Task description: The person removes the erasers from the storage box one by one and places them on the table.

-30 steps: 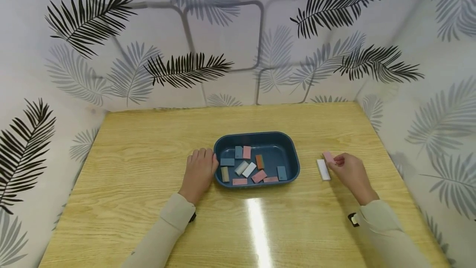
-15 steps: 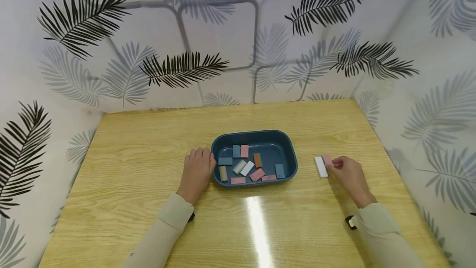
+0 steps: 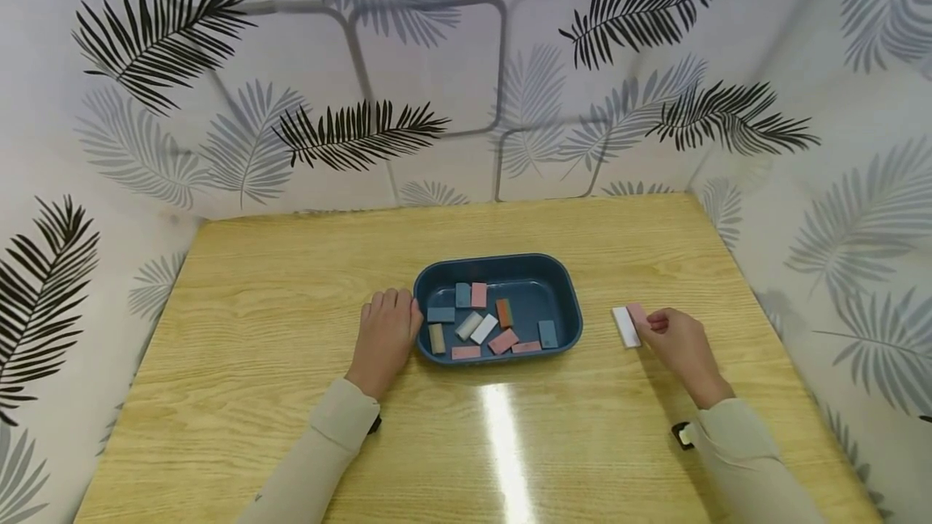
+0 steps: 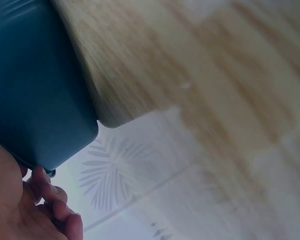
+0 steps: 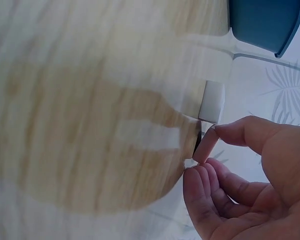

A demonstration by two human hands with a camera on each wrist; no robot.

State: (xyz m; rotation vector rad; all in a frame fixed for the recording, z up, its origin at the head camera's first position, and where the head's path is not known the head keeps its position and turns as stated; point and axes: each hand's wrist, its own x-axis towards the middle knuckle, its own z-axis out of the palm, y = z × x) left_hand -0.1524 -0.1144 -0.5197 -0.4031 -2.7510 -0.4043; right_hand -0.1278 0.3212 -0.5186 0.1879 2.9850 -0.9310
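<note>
My right hand (image 3: pixel 679 346) pinches a pink eraser (image 3: pixel 637 314) between thumb and fingertips, right beside a white eraser (image 3: pixel 627 327) lying on the table. In the right wrist view the pink eraser (image 5: pixel 206 145) is tilted, one end close to the white eraser (image 5: pixel 212 101). My left hand (image 3: pixel 386 338) grips the left end of a dark blue plastic tub (image 3: pixel 542 352). The left wrist view shows its curled fingers (image 4: pixel 50 197) at the rim of the tub (image 4: pixel 45 90).
Inside the tub lie several more erasers: pink, blue-grey, a white one (image 3: pixel 484 329), a tan one (image 3: pixel 437 339) and an orange-and-green one (image 3: pixel 505 313). The wooden table (image 3: pixel 291 281) meets leaf-patterned cloth walls (image 3: pixel 437 63) at the back and sides.
My right hand has lowered the pink eraser and brought it left, from above the white eraser's far end to alongside it. The left hand stays at the tub; the head view shifted slightly.
</note>
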